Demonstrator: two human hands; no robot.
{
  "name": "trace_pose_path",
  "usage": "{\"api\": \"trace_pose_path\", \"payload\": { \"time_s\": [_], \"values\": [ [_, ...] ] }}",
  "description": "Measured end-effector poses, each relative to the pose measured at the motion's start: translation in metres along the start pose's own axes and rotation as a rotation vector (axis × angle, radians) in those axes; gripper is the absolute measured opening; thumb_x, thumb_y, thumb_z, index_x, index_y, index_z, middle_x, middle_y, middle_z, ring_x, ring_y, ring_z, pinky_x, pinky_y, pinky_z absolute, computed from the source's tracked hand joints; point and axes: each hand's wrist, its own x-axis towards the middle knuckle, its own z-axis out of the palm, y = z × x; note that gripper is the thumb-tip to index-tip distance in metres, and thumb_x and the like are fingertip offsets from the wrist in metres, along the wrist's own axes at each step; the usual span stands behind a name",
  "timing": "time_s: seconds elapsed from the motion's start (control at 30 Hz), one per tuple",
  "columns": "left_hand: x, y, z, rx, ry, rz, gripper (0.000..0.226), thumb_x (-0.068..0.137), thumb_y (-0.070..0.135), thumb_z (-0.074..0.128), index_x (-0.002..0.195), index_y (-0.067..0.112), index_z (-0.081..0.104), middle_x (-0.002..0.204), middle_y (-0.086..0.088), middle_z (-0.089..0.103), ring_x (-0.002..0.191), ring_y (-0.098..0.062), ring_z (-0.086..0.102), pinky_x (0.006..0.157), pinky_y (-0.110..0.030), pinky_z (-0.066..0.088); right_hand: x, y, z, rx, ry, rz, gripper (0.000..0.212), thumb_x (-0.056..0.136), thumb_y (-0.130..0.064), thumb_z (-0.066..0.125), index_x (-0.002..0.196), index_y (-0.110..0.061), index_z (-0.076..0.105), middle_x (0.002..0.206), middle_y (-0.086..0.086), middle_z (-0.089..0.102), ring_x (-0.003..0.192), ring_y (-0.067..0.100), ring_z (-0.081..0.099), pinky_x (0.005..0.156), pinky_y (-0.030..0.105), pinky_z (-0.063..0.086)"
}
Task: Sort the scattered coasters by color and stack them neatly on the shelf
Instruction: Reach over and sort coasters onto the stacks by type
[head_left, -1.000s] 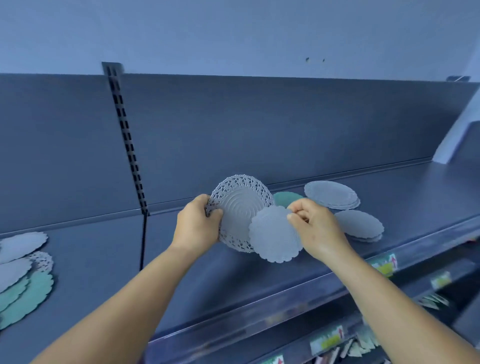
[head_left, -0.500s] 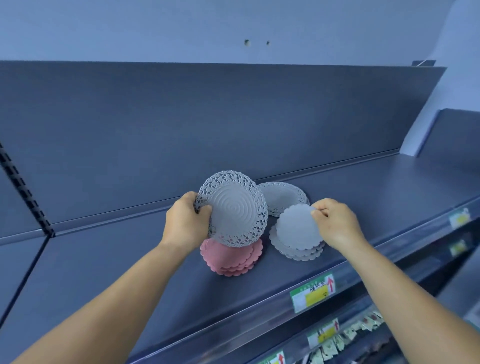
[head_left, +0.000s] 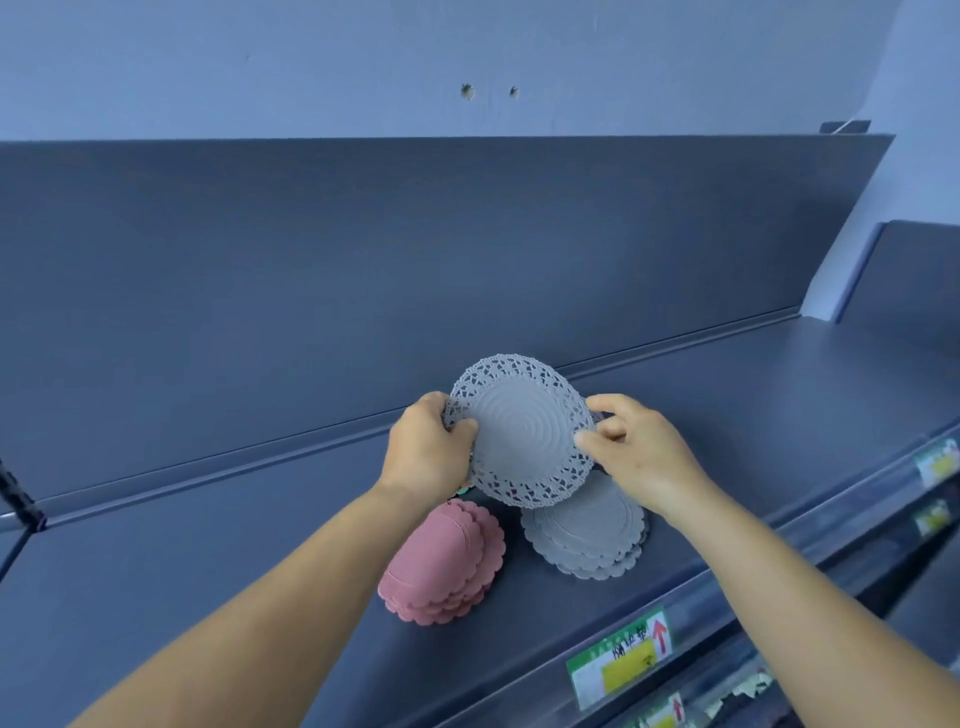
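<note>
Both hands hold one grey lace coaster (head_left: 522, 431) up above the shelf (head_left: 727, 415), its ribbed face turned toward the camera and its openwork rim standing nearly upright. The left hand (head_left: 426, 457) grips the coaster's left edge, thumb on the front and fingers (head_left: 451, 410) curled behind it. The right hand (head_left: 639, 457) pinches the right edge between thumb and forefinger, with the other fingers loosely bent beside them. Below the coaster, on the shelf, lie two stacks side by side and just apart: a pink stack (head_left: 441, 561) of scalloped coasters on the left, slightly fanned so that the lower edges show, and a grey stack (head_left: 587, 535) of scalloped coasters on the right, partly covered from above by the held coaster and the right wrist. A small patch of something colourful shows under the left wrist, too hidden to identify. The shelf's dark back panel (head_left: 363, 260) rises behind the hands, and a pale wall (head_left: 311, 62) with two small holes stands above it. Along the front lip of the shelf sits a green and yellow price label (head_left: 621, 660) with a red arrow, and more labels show on the lower shelves to the right.
</note>
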Motion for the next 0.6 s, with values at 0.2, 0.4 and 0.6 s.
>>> {"api": "trace_pose_path", "payload": {
  "time_s": [0.2,0.4,0.6],
  "values": [
    [0.031,0.008,0.031,0.234,-0.039,0.101,0.052,0.087,0.008,0.058,0.133,0.012,0.036,0.121,-0.011,0.051,0.103,-0.026,0.053,0.083,-0.026,0.039,0.041,0.007,0.001,-0.045,0.114,0.034,0.032,0.087,-0.011,0.057,0.118,-0.021,0.053,0.092,-0.001,0.061,0.082,0.017,0.055,0.067,0.025,0.038],
    [0.053,0.001,0.053,0.595,-0.156,0.149,0.035,0.088,0.011,0.052,0.123,0.008,0.047,0.121,-0.012,0.045,0.112,-0.032,0.048,0.092,-0.038,0.045,0.070,0.022,0.011,-0.258,0.072,0.032,0.037,0.093,-0.013,0.049,0.128,-0.019,0.054,0.127,0.006,0.055,0.109,0.021,0.055,0.090,0.030,0.044],
    [0.057,-0.013,0.057,0.957,-0.268,0.202,0.034,0.097,0.033,0.040,0.124,0.016,0.050,0.128,-0.011,0.047,0.118,-0.029,0.036,0.097,-0.034,0.035,0.073,0.031,0.018,-0.515,-0.088,0.069,0.038,0.098,-0.020,0.042,0.133,-0.011,0.050,0.140,0.007,0.041,0.125,0.026,0.043,0.101,0.036,0.040]
  ]
}}
